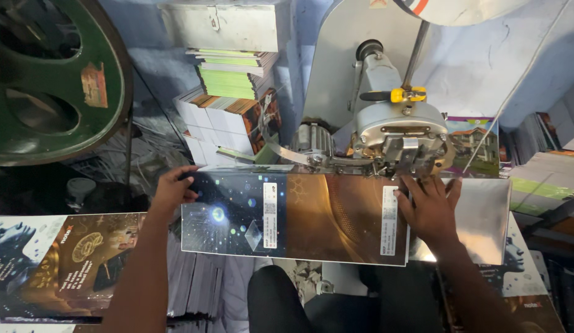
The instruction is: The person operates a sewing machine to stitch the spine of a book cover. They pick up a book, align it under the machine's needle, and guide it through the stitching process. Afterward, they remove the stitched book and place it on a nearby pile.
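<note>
Left hand (pixel 174 190): bare, no glove, ring or watch in view.
Right hand (pixel 429 209): bare, likewise without glove or ring.
Forearms: both uncovered, with no sleeve reaching into the view.
Legs: dark trousers, black or near black, seen at the lower edge.

metal saddle plate (pixel 484 213) of the stitching machine (pixel 392 132) carries a long glossy printed cover sheet (pixel 299 216), laid flat across it. bench at left (pixel 194 283) holds a stack of printed covers (pixel 65 259); stacked booklets (pixel 228 111) sit behind.
</note>
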